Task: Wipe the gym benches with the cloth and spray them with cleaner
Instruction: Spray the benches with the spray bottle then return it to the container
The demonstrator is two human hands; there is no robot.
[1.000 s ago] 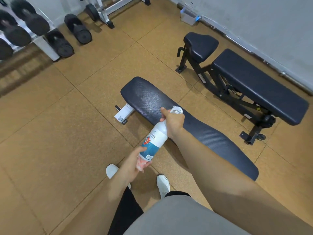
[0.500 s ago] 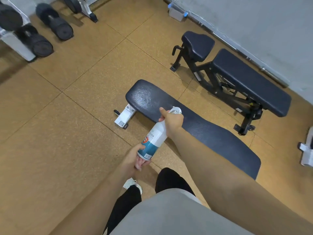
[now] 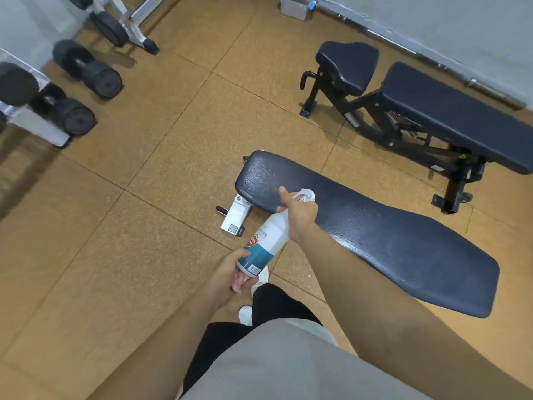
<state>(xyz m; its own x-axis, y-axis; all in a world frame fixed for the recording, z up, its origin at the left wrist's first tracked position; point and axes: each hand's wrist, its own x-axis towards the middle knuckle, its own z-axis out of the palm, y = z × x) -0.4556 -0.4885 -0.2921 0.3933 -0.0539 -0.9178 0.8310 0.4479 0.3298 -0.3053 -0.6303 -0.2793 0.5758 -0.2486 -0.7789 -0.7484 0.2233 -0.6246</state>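
Head view: white-and-teal spray bottle [image 3: 266, 241] tilted; both hands' fingers [image 3: 240, 281] clamped on it.

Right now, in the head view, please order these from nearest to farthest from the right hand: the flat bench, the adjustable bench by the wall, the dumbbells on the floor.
1. Flat bench: directly under the right hand, which holds the spray bottle.
2. Adjustable bench: beyond, to the right, by the wall.
3. Dumbbells: far left, near the rack.
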